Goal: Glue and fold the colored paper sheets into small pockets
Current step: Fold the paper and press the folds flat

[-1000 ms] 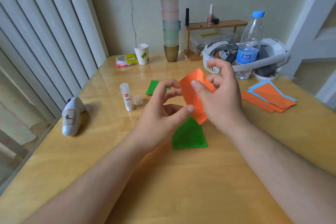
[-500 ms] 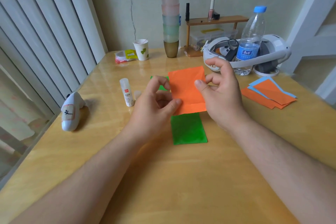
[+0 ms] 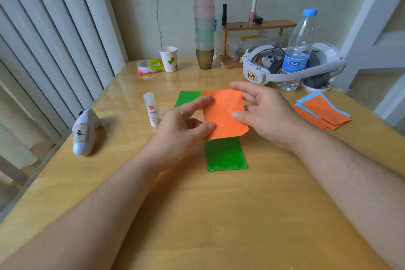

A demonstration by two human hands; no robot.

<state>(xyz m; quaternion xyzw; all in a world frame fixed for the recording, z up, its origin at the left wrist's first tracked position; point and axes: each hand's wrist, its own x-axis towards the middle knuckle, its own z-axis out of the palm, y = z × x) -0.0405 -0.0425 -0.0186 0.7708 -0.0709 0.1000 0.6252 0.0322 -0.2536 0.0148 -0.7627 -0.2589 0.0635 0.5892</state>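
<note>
The light, limp orange sheet (image 3: 224, 114) is pinched at its side edges by the left hand (image 3: 186, 129) and right hand (image 3: 263, 114), where creasing is best avoided.

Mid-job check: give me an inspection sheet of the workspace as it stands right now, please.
Surface: glossy wooden table.
Job's things: orange sheet held up flat; green sheet lying below it; second green sheet behind; uncapped glue stick upright, its cap beside it; orange and blue paper pile at right.
Clutter: water bottle, white headset, white controller, paper cup, stacked cups, small shelf.
Hands: left hand pinches the sheet's left edge; right hand holds its right edge.
Cables: thin cord on the wall.
Surroundings: vertical blinds at left.
</note>
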